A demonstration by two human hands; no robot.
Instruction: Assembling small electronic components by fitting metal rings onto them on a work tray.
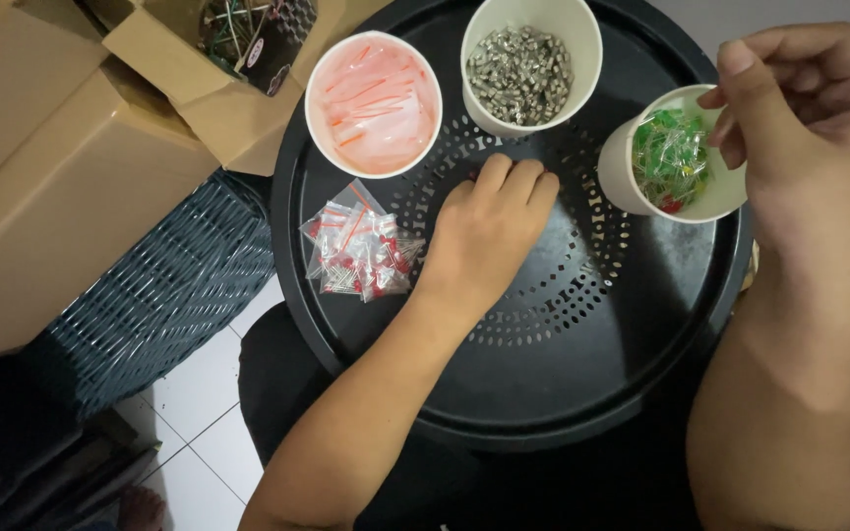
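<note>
So everything sits on a round black tray (366,393) with a perforated middle, and it looks laid out like a little parts station. Three white paper cups line the far edge: one holds empty clear bags with red strips (374,101), the middle one is full of small silvery metal bits (521,71), and the one on the right holds green LEDs (674,157), with a red one or two at the bottom edge. I'd guess each part gets its own cup so nothing mixes.

The right hand (811,128) hovers over the rim of the green LED cup, thumb and fingers drawn together like a pinch. I can't tell if anything is actually between the fingertips, it's too small to see from here.

The left hand (489,236) rests palm down in the middle of the tray, fingers curled and pressed together, fingertips on the surface just below the metal-bits cup. It might be covering or steadying something tiny, but that's hidden.

Just left of that hand lies a small pile of filled bags with red LEDs (359,254), kept apart from the cups. Open cardboard boxes (81,167) sit off to the left.
</note>
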